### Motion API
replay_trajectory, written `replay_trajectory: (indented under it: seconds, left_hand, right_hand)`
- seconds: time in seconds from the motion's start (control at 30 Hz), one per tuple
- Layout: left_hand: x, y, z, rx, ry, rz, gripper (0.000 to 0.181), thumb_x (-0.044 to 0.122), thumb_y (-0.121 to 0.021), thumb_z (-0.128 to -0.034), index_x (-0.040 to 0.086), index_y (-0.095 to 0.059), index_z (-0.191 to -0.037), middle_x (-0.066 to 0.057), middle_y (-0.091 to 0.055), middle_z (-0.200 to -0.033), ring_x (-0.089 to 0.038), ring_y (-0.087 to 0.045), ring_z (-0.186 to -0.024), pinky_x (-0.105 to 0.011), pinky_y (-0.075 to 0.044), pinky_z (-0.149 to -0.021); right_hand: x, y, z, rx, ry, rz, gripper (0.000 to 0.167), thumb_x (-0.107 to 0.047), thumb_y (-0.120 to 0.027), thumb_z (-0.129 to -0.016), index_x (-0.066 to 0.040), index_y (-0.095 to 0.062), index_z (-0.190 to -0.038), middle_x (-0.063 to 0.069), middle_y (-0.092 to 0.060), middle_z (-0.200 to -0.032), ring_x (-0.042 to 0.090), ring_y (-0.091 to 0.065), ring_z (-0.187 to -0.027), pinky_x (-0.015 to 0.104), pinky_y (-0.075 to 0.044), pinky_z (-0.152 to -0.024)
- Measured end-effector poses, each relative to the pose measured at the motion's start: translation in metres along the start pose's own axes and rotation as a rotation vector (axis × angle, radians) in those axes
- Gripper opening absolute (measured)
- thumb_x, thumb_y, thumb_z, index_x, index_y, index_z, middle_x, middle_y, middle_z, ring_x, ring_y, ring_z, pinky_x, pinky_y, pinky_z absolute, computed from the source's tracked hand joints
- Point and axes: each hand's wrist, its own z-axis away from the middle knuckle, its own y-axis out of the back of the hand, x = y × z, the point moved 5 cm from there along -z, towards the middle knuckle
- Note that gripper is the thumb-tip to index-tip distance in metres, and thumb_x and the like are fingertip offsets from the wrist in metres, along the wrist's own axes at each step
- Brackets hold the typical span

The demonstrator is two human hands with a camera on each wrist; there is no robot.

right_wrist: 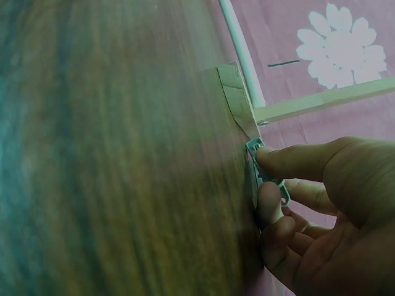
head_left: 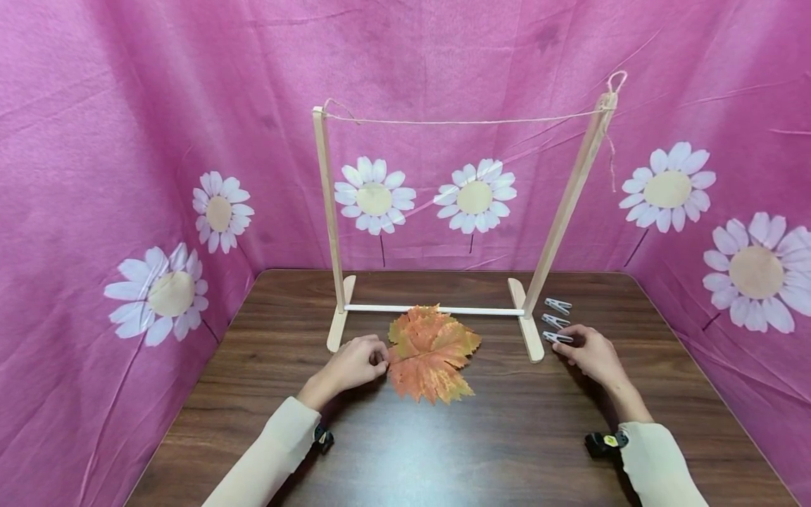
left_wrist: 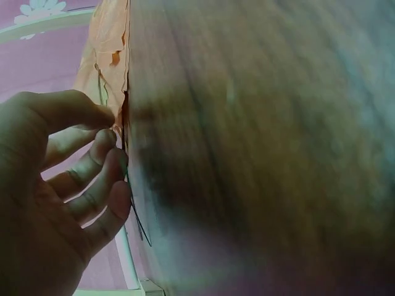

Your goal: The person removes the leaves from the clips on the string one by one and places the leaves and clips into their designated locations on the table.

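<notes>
An orange and yellow maple-like leaf (head_left: 433,354) lies on the table in front of a wooden frame. At its left edge my left hand (head_left: 356,363) pinches it between thumb and fingertips; a thin dark stem (left_wrist: 139,216) shows past the fingers in the left wrist view. To the right of the frame, a column of small grey clothespins (head_left: 556,321) lies on the table. My right hand (head_left: 591,352) pinches the nearest clothespin (right_wrist: 254,148) between thumb and fingers, close to the tabletop. Part of that clothespin is hidden behind the fingers.
The wooden frame has two posts (head_left: 329,211), feet (head_left: 531,338) and a white bottom rod (head_left: 488,311). A thin string (head_left: 469,122) runs between the post tops, with loose ends hanging. Behind the brown table (head_left: 405,451) hangs a pink cloth (head_left: 443,56) with white flowers.
</notes>
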Motion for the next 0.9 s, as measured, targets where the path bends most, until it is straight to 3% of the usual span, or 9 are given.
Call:
replay_trajectory:
  seconds: [0.33,0.67,0.9]
  left_hand:
    - [-0.005,-0.004,0.000,-0.050,0.012,0.001,0.004,0.015,-0.077,-0.0896,0.015,-0.078,-0.094,0.010,-0.068,-0.086,-0.001,-0.061,-0.073,-0.022,-0.051,-0.066]
    - [-0.005,-0.001,0.001,-0.050,0.007,0.065,0.002,0.015,-0.076,-0.0920,0.016,-0.077,-0.092,0.009,-0.067,-0.085,0.002,-0.058,-0.071,-0.021,-0.050,-0.064]
    - [-0.007,0.015,-0.002,0.022,-0.026,0.174,0.006,0.009,-0.073,-0.0956,0.009,-0.078,-0.095,0.003,-0.070,-0.088,-0.002,-0.059,-0.076,-0.021,-0.053,-0.070]
  right_hand:
    - [-0.001,-0.001,0.000,-0.019,0.001,0.007,0.040,-0.019,-0.081,-0.094,0.006,-0.067,-0.122,0.010,-0.072,-0.084,0.010,-0.063,-0.061,0.029,-0.052,-0.048]
    - [-0.003,-0.002,-0.001,-0.028,0.004,0.013,0.041,-0.017,-0.082,-0.092,0.006,-0.067,-0.122,0.009,-0.070,-0.081,0.011,-0.063,-0.060,0.028,-0.052,-0.048]
    - [-0.010,0.008,0.003,-0.012,-0.001,-0.035,0.038,-0.020,-0.076,-0.099,0.006,-0.066,-0.124,0.012,-0.071,-0.083,0.011,-0.064,-0.060,0.031,-0.053,-0.048]
